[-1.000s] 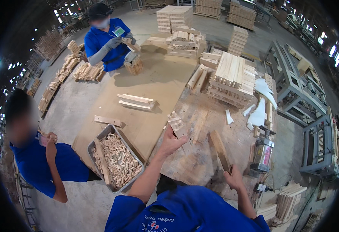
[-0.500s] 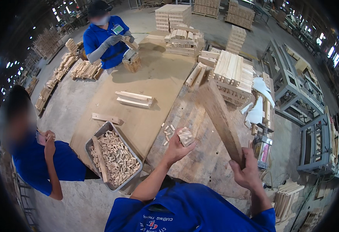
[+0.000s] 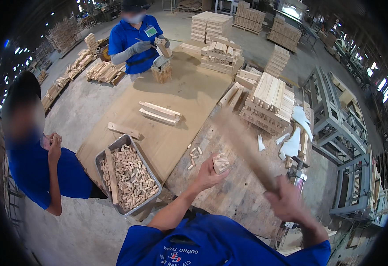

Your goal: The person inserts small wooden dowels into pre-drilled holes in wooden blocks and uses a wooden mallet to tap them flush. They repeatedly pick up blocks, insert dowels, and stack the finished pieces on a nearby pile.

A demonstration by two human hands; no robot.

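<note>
My left hand (image 3: 208,174) grips a pale wooden block (image 3: 221,163) by its sides, its end face turned up over the worn wooden bench (image 3: 203,198). Short dowels seem to stand in that end, though they are too small to make out well. In my right hand (image 3: 287,198) is the lower end of a long wooden bar (image 3: 247,148), raised and slanting up to the left. Motion smears the bar and part of that hand. Loose wooden dowels (image 3: 192,156) lie on the bench beside my left hand.
A grey tub (image 3: 158,193) of dowels, a loose stick (image 3: 112,177) on top, stands at left. Cut pieces (image 3: 160,113) lie on brown board (image 3: 189,95). Stacked bars (image 3: 269,95) and white foam scraps (image 3: 291,144) sit right. One co-worker (image 3: 136,42) works across; another (image 3: 48,164) stands left.
The bar in my right hand has swung and is now blurred. My left hand still holds the block, now slightly farther right in the picture. The whole view has shifted a little.
</note>
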